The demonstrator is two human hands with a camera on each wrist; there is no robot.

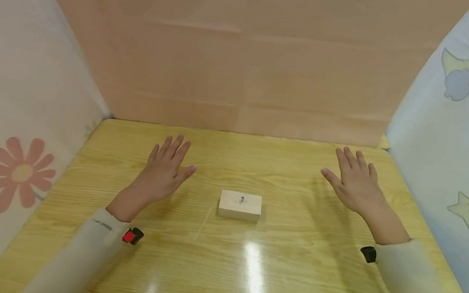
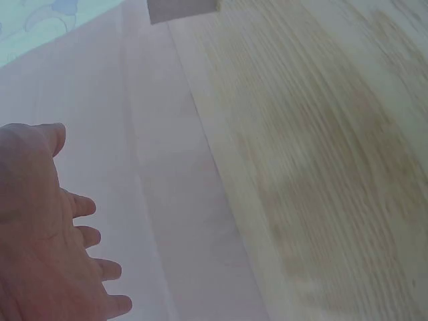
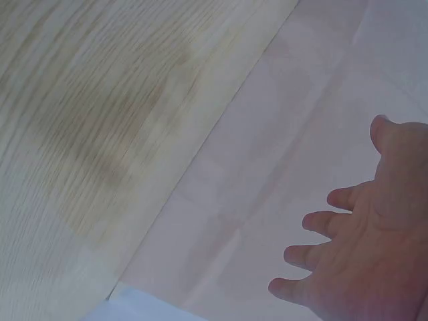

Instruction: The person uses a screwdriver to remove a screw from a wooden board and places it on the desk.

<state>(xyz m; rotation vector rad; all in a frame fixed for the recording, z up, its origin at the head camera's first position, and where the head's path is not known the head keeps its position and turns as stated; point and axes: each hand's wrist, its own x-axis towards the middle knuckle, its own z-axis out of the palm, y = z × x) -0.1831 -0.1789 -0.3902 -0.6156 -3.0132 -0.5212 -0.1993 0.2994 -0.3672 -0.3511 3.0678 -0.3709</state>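
A small pale wooden block (image 1: 240, 206) lies near the middle of the table, with a short metal screw (image 1: 242, 199) standing up from its top face. To the left of the block is my left hand (image 1: 160, 173), its fingers spread and holding nothing. My right hand (image 1: 357, 186) is farther off on the block's right, fingers likewise extended with nothing in them. In the left wrist view the left palm (image 2: 47, 234) shows at the lower left, and a corner of the block (image 2: 182, 9) appears at the top edge. The right palm (image 3: 364, 247) fills the lower right of the right wrist view.
The wood-grain table (image 1: 174, 258) runs back to a plain peach-coloured panel (image 1: 241, 67). A flower-printed sheet (image 1: 76, 89) borders the left side, and one with a moon and stars (image 1: 430, 159) the right. A thin pale strand (image 1: 205, 220) lies left of the block.
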